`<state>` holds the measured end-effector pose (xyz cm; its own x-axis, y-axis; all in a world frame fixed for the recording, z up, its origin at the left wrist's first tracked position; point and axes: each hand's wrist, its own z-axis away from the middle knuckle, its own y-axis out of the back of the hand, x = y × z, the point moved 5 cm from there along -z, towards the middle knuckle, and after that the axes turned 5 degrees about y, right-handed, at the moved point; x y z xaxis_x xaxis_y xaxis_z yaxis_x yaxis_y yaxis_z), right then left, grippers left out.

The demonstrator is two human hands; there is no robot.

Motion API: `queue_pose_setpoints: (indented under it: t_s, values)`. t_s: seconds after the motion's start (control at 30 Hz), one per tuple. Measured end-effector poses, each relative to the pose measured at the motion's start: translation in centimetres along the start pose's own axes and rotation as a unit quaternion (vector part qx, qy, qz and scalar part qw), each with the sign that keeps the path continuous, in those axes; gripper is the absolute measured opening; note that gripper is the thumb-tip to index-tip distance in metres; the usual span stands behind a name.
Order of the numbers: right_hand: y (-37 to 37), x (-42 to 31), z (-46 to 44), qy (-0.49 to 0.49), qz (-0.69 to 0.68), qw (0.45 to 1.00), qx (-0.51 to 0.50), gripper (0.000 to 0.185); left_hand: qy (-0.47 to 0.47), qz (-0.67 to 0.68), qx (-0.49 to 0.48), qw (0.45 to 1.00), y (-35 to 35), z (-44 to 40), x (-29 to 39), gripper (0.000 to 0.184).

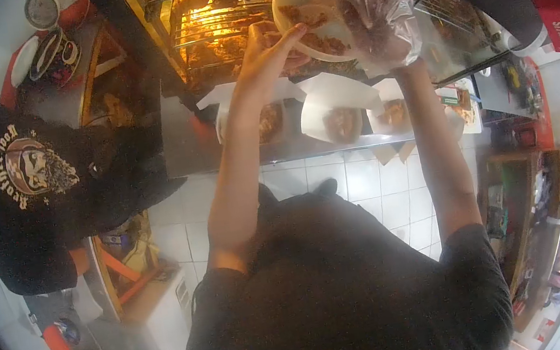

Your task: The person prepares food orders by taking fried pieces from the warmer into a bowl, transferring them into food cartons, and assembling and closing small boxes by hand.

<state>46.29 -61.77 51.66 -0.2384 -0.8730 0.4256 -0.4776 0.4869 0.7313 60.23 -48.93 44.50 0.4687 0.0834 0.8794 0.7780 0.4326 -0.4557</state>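
My left hand (pixel 273 50) grips the near left rim of a white bowl (pixel 298 0), thumb over the edge. Brown pieces of food (pixel 322 44) lie inside the bowl, which is tilted. At the bowl's right side is my right hand (pixel 380 21) in a clear plastic glove; its fingers are blurred, and what they hold, if anything, cannot be made out. Below, on the metal counter (pixel 193 144), stand open white paper boxes: one (pixel 226 122) under my left forearm, one (pixel 333 117) in the middle and one (pixel 386 117) on the right, with food in them.
Behind the bowl, a lit oven or grill (pixel 209 27) has wire racks with browned food. A person in a black cap and dark clothes (pixel 21 168) is at the left. Shelves (pixel 532 211) stand at the right, and a white cabinet (pixel 149 336) is at the lower left.
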Motion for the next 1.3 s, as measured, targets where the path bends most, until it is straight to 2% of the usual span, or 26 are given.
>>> queue_pose_setpoints:
  t_s: [0.07,0.1,0.17,0.2,0.37,0.47,0.57,0.6,0.67,0.7,0.77,0.83,0.87,0.9,0.93,1.03,1.1,1.17,1.2,1.23,1.27,1.3]
  values:
    - [5.8,1.2,-3.7,-0.143,-0.071,0.983,-0.087,0.047,0.003,-0.002,0.006,1.000,-1.5,-1.5,-0.1,0.060]
    - [6.1,1.9,-5.1,-0.147,-0.073,0.982,-0.089,0.047,0.009,0.005,0.004,1.000,-1.9,-2.2,-0.4,0.060]
    - [3.0,5.3,-5.9,-0.237,-0.190,0.921,-0.245,0.040,0.016,0.009,-0.002,1.000,-3.2,-3.8,-0.7,0.060]
    - [1.7,7.1,-6.2,-0.237,-0.167,0.925,-0.246,0.040,0.020,0.002,-0.003,1.000,-3.8,-4.6,-0.8,0.060]
    - [-1.3,12.9,-6.5,-0.197,-0.080,0.954,-0.210,0.041,0.023,-0.008,0.021,1.000,-6.6,-6.4,-1.4,0.055]
    - [-1.5,15.1,-6.2,-0.158,-0.047,0.969,-0.185,0.042,0.032,0.002,-0.015,0.999,-8.0,-7.5,-2.3,0.081]
    - [-1.7,16.4,-5.0,-0.089,0.000,0.986,-0.140,0.043,0.060,0.012,0.026,0.998,-9.2,-7.9,-3.0,0.075]
    - [-1.6,16.7,-4.3,-0.039,0.036,0.993,-0.106,0.043,0.075,0.011,0.056,0.996,-9.7,-7.8,-3.3,0.065]
    - [-1.9,16.8,-3.0,0.024,0.095,0.992,-0.073,0.043,0.055,0.020,0.028,0.998,-10.6,-7.9,-2.8,0.069]
    - [-1.9,16.6,-2.5,0.023,0.103,0.990,-0.096,0.044,0.039,0.028,0.005,0.999,-10.8,-8.1,-2.5,0.072]
    - [-2.5,16.1,-1.9,-0.084,0.018,0.976,-0.201,0.048,0.050,0.037,0.005,0.998,-10.3,-8.6,-2.7,0.069]
    - [-0.9,13.7,-1.3,-0.067,-0.108,0.992,-0.023,0.036,0.032,0.007,0.009,0.999,-10.0,-7.4,-1.7,0.064]
    - [0.3,11.1,-0.6,0.037,-0.048,0.998,0.010,0.035,0.054,-0.007,0.019,0.998,-8.9,-8.0,-2.5,0.069]
    - [1.7,7.0,-1.3,0.090,-0.020,0.995,0.030,0.035,0.050,0.002,0.025,0.998,-8.3,-7.8,-2.5,0.069]
    - [3.8,2.6,-2.6,0.141,0.010,0.989,0.053,0.034,0.028,0.018,0.009,0.999,-3.8,-4.2,-0.2,0.070]
    - [4.9,1.8,-2.5,0.108,-0.006,0.992,0.062,0.032,0.021,0.030,0.001,0.999,-3.4,-2.9,1.2,0.069]
    - [4.2,4.1,-3.8,-0.054,-0.022,0.998,0.012,0.032,0.037,0.021,0.009,0.999,-3.4,-2.8,0.8,0.067]
    - [4.2,5.3,-6.1,-0.139,-0.028,0.990,-0.013,0.033,0.021,-0.009,0.004,1.000,-2.9,-2.7,0.7,0.062]
    - [3.1,6.4,-7.4,-0.206,-0.052,0.966,-0.148,0.039,0.024,-0.011,0.002,1.000,-3.1,-2.6,0.6,0.062]
    - [1.5,7.6,-8.0,-0.268,-0.075,0.919,-0.279,0.044,0.016,-0.012,0.000,1.000,-3.3,-2.5,0.8,0.060]
    - [-1.6,9.3,-7.5,-0.270,-0.074,0.919,-0.278,0.044,0.007,-0.012,-0.001,1.000,-3.5,-2.5,0.9,0.058]
    - [-5.4,11.2,-6.3,-0.195,0.010,0.968,-0.158,0.047,0.008,-0.012,0.000,1.000,-3.6,-2.4,0.8,0.058]
